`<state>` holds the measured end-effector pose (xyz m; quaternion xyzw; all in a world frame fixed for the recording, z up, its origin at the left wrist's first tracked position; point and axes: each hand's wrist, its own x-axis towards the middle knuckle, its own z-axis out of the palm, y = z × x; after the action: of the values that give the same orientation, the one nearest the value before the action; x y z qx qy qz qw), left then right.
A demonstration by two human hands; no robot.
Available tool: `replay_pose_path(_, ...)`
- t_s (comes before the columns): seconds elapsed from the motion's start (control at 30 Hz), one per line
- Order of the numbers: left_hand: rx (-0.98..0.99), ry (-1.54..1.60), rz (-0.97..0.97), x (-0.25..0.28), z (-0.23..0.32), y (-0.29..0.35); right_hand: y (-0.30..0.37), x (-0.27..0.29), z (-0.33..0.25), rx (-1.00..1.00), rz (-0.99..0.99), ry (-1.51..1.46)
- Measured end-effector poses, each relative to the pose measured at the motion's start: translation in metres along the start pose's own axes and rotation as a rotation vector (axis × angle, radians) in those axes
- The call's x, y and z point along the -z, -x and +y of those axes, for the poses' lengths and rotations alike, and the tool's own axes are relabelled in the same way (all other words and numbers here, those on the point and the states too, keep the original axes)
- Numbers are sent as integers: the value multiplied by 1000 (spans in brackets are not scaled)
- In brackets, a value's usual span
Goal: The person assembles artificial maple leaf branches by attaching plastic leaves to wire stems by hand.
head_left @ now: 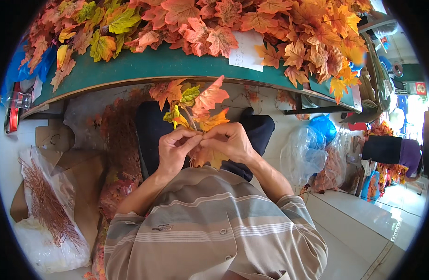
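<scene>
A spray of artificial maple leaves (208, 99) in orange, red and yellow-green is held up in front of my chest, over my lap. My left hand (173, 148) pinches its brown stem between thumb and fingertips. From the other side my right hand (234, 143) closes on the same spot, and the two sets of fingertips meet. An orange-yellow leaf (209, 157) hangs below the fingers. The exact point they grip is hidden by the fingertips.
A green-topped table (153, 63) ahead bears a heap of artificial leaves (195, 23) and a white paper (246, 51). Brown stems (48, 205) lie on plastic bags at left, beside cardboard (86, 182). Clear and blue bags (312, 149) stand at right. Another person (392, 150) is farther right.
</scene>
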<state>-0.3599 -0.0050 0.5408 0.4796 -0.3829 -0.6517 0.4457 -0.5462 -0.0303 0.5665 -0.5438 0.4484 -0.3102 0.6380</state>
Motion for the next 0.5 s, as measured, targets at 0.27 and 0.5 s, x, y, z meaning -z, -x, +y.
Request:
replay_pose_path(0.27,-21,122,8,7,0,-12,-17,-4,6,47,-6,-76)
replay_pose_path(0.5,226,283,12,10,-8,-19,-20,-8,25,-18,95,-45)
